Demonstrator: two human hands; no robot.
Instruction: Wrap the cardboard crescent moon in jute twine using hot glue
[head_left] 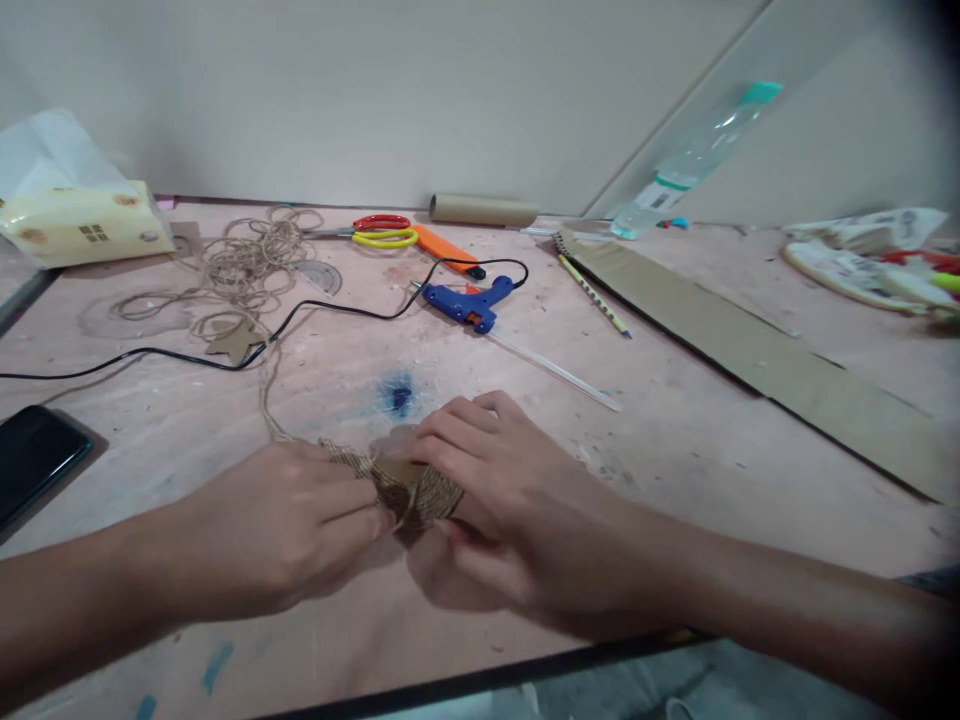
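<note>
Between my hands, near the front of the table, is a small cardboard piece [399, 470] partly wrapped in brown twine [436, 494]. My left hand [289, 520] is closed at its left side, fingers curled on the twine-covered part. My right hand [499, 490] grips the right side, thumb below and fingers over the top. The palms and fingers hide much of the piece, so its full shape cannot be made out. A strand runs from my left hand back to a loose twine tangle [244, 262] at the back left.
A blue glue gun [472, 303] lies mid-table, its black cord [330, 304] trailing left. Scissors [384, 232], an orange cutter [450, 252], and a cardboard tube [484, 209] are behind. A cardboard strip [750, 355] and pencil [595, 295] lie right; a phone [37, 462] lies left.
</note>
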